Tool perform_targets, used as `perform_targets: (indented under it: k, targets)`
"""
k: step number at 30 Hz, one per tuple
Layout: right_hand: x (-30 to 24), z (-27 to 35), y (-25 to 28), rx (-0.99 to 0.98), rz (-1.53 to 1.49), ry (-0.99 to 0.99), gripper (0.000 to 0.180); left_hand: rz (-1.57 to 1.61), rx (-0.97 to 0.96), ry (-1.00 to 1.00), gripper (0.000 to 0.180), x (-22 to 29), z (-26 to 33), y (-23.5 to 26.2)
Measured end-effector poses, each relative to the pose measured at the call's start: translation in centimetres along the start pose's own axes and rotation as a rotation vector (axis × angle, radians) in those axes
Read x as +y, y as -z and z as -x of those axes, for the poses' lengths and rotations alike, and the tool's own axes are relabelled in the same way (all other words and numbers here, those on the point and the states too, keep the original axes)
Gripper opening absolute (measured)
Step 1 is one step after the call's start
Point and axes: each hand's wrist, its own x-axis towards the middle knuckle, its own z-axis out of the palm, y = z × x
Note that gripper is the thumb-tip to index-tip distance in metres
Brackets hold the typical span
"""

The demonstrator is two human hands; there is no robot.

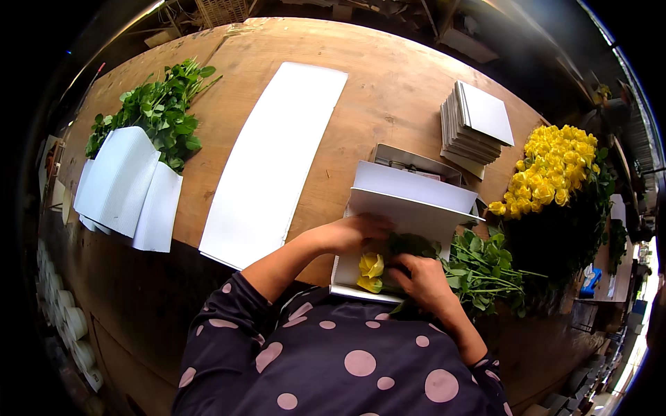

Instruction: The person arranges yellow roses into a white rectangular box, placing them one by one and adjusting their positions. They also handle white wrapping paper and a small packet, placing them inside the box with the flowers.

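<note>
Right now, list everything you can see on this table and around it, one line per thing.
yellow roses: about two, yellow, on white cardboard by the hands
white cardboard: folded sheets, white, table centre
long sheet: one, white, left of centre
card stack: one, white, far right
wrapped bunch: one, green leaves in white paper, far left
rose bunch: one, yellow, right edge
leafy stems: several, green, right of the hands
table: one, brown wood
left hand: on the cardboard
right hand: on the stems
</note>
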Motion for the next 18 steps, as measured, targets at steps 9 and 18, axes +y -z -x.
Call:
perform_targets:
  k: [9, 18]
  targets:
    - [-0.9, 0.5, 1.3, -0.161, 0.073, 0.015, 0.028, -0.124, -0.084, 0.005, 0.024, 1.1, -0.8, 0.7]
    - [-1.7, 0.0, 0.8, -0.242, 0.236, 0.12, 0.04, -0.133, -0.11, -0.013, 0.02, 1.4, -0.8, 0.9]
